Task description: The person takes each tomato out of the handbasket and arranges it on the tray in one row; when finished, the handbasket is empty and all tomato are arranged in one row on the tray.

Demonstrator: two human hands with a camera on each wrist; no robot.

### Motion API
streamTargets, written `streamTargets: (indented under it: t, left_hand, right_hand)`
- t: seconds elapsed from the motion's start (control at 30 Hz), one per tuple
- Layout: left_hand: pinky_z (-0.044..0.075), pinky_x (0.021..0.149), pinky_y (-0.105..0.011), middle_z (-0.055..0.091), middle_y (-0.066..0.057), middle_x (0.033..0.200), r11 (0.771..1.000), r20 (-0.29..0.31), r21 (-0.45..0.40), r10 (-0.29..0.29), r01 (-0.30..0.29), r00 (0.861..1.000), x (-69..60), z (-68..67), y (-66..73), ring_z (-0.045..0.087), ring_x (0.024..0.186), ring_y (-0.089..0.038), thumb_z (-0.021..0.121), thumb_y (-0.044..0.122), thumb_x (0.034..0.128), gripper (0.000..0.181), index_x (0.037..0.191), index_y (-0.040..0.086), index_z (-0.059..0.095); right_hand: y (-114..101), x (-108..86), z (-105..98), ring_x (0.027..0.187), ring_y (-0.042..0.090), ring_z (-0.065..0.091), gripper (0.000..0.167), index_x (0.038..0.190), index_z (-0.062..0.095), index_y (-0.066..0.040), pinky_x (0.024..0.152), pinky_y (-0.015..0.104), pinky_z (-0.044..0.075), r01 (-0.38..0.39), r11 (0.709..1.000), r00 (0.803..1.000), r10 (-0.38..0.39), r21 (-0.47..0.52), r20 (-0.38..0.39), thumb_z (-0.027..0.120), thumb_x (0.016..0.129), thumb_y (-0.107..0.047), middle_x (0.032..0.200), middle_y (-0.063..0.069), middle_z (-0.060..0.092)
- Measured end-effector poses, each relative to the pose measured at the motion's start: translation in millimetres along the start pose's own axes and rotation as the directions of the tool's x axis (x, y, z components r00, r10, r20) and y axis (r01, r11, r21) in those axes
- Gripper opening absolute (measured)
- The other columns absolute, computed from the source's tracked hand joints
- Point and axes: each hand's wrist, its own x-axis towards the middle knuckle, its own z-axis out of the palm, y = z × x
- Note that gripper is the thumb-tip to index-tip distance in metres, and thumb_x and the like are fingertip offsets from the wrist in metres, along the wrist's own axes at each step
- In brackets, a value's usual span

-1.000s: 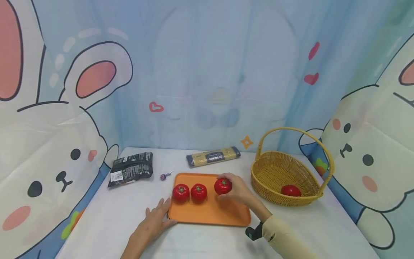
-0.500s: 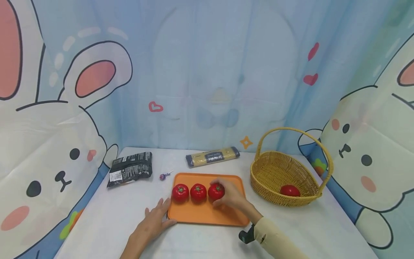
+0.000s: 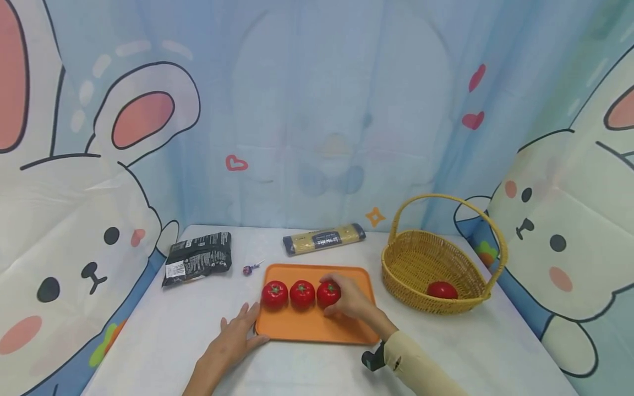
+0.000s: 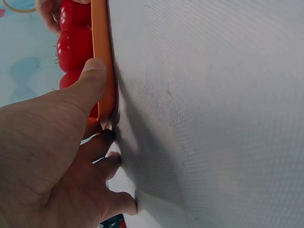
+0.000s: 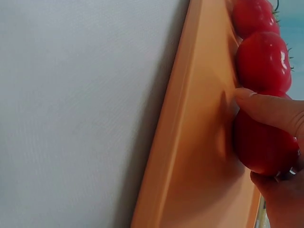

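Observation:
An orange tray (image 3: pixel 317 328) lies on the white table and bears a row of three red tomatoes with green stems. My right hand (image 3: pixel 350 300) grips the rightmost tomato (image 3: pixel 327 293) between thumb and fingers, on the tray. Beside it sits the middle tomato (image 3: pixel 302 295), and the left tomato (image 3: pixel 274 295) is near the tray's left edge. In the right wrist view, the held tomato (image 5: pixel 262 142) touches its neighbour. My left hand (image 3: pixel 231 342) rests at the tray's front left corner, fingers spread, thumb (image 4: pixel 94 76) against the front rim.
To the right stands a yellow wicker basket (image 3: pixel 411 300) with a tall handle and a red round item (image 3: pixel 442 290) inside. Behind the tray lie a pasta packet (image 3: pixel 324 240) and a lollipop (image 3: pixel 251 268). A black bag (image 3: pixel 198 258) lies at the back left.
My right hand has brought the tomato left and a little nearer, down beside the middle tomato, and still grips it. My left hand stays at the tray corner.

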Motion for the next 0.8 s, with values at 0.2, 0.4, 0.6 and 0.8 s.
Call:
streamTargets:
  t: [0.2,0.4,0.6,0.8]
  left_hand:
    - [0.011,0.119,-0.085,0.042,-0.026,0.167,1.000,0.000,-0.008,-0.005,0.005,1.000,0.1,-0.2,0.0,0.030,0.158,-0.050,0.082,0.036,0.0957,0.084,0.162,-0.001,0.044]
    - [0.011,0.120,-0.085,0.041,-0.026,0.167,1.000,-0.007,-0.012,-0.007,0.007,1.000,0.2,0.7,-0.9,0.030,0.158,-0.051,0.081,0.035,0.0961,0.084,0.162,-0.001,0.044]
    - [0.011,0.119,-0.085,0.041,-0.026,0.167,1.000,-0.011,-0.016,-0.006,0.006,1.000,0.2,2.0,-0.8,0.030,0.158,-0.051,0.081,0.035,0.0962,0.083,0.162,-0.001,0.044]
    - [0.010,0.120,-0.085,0.041,-0.026,0.167,1.000,-0.015,-0.013,-0.006,0.005,1.000,-0.1,0.2,0.7,0.030,0.158,-0.050,0.081,0.035,0.0958,0.084,0.162,-0.001,0.044]
  right_hand:
    - [0.8,2.8,-0.2,0.130,0.036,0.063,0.081,0.138,0.066,-0.007,0.115,0.061,0.050,0.014,1.000,1.000,-0.014,-0.001,0.026,0.102,0.066,0.001,0.136,0.011,0.069]
    - [-0.6,2.6,-2.1,0.134,0.036,0.061,0.087,0.143,0.064,-0.008,0.116,0.060,0.050,-0.010,1.000,1.000,0.010,0.000,0.029,0.104,0.066,-0.004,0.139,0.010,0.068]
    - [-9.0,-1.9,-27.4,0.136,0.037,0.062,0.083,0.146,0.061,-0.009,0.118,0.060,0.048,-0.007,1.000,0.999,0.008,-0.008,0.045,0.102,0.074,-0.015,0.141,0.015,0.068]
    - [-23.5,-3.1,-104.5,0.121,0.040,0.070,0.058,0.133,0.066,0.000,0.110,0.055,0.056,0.159,0.987,0.970,-0.161,0.026,0.184,0.095,0.085,-0.015,0.126,0.017,0.074]
